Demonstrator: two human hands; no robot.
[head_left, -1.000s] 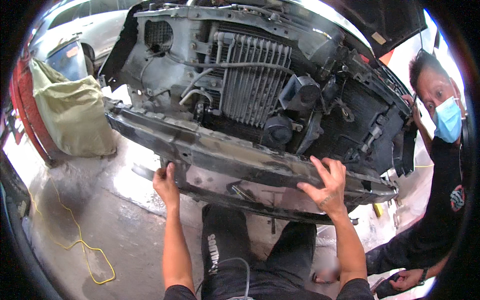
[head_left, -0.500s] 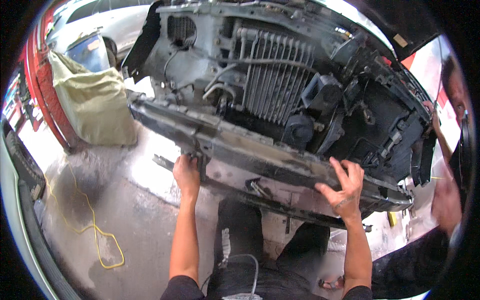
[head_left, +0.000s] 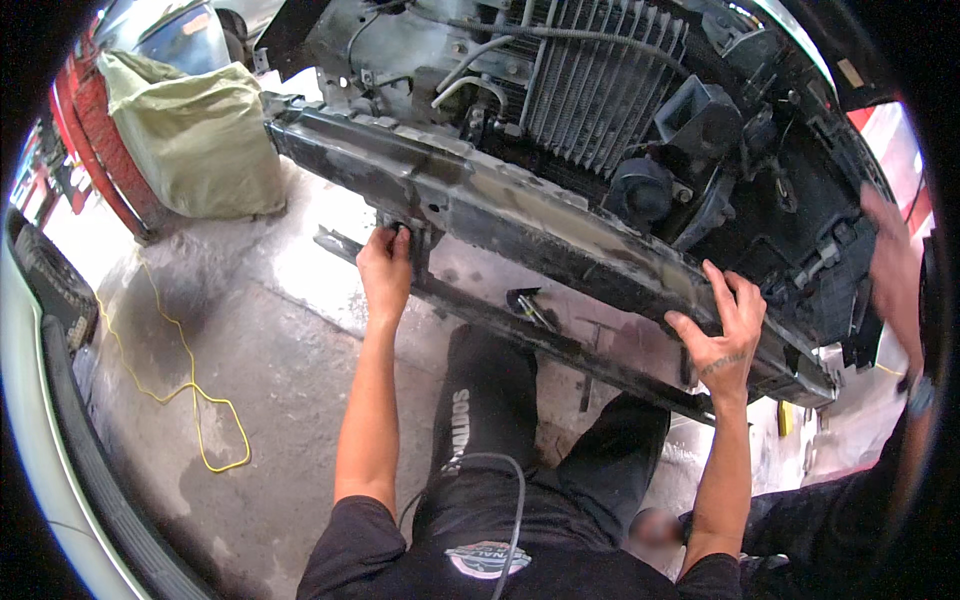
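A long black metal bumper beam crosses in front of the car's exposed front end, below a finned cooler with hoses. My left hand is closed on a dark bracket beneath the beam, its fingertips partly hidden. My right hand grips the beam's right part, fingers over its upper edge and thumb against its front. A thinner dark lower bar runs under the beam, above my legs.
At left are a red post, a draped khaki cloth, a yellow cable on the concrete floor and another vehicle's edge. A co-worker's blurred arm and dark-clothed body are at right.
The view has tilted, so the front end sits higher in the picture. My hands keep their holds, the left fingers curled further. The co-worker's hand has risen at right and the face left view.
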